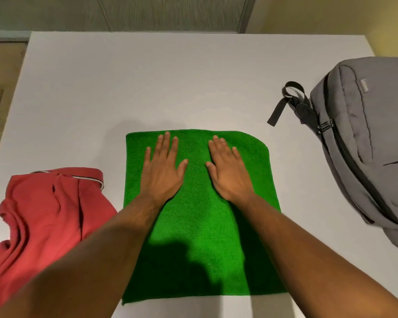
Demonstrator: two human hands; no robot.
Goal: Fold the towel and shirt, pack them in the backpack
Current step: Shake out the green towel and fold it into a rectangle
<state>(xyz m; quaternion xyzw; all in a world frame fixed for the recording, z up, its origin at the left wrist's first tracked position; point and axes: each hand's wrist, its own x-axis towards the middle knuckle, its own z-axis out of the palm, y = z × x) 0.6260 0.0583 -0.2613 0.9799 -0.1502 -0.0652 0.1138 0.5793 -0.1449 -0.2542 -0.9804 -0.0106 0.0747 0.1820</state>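
Now towel point(198, 226) flat under fingers point(166, 145) of both hands.

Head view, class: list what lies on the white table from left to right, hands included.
Red shirt → left hand → right hand, both hands flat on the green towel in the middle → black strap → grey backpack.

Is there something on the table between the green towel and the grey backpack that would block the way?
Nothing visible does. Between the green towel and the backpack lies only bare table. The backpack's black strap lies farther back, outside that path. The backpack's zip looks closed.
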